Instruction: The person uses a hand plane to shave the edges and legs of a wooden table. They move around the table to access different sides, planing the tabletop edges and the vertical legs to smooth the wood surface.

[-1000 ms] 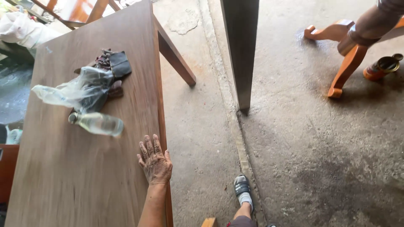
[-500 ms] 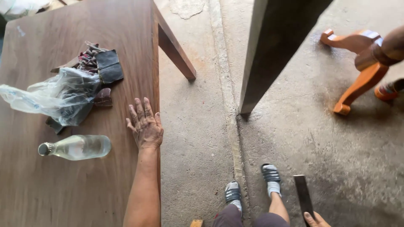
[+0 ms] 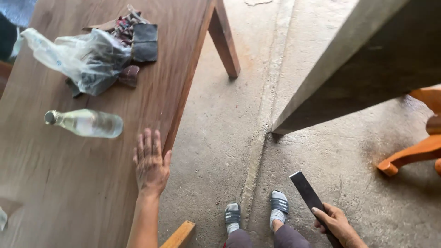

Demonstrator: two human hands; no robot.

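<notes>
Beside worktop [image 3: 69, 183] edge: left hand [image 3: 150, 164] flat, fingers spread, holding nothing; bottle [image 3: 85, 123] just beyond fingertips. Right hand [image 3: 337, 223] fingers clamped on dark flat bar [image 3: 308, 195], not yet applied to wood.

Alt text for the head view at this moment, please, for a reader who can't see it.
Seen from above, a person's left hand lies flat on a brown wooden table near its edge, while the right hand grips a flat dark bar over the concrete floor. A clear bottle lies on its side beside a crumpled plastic bag.
</notes>
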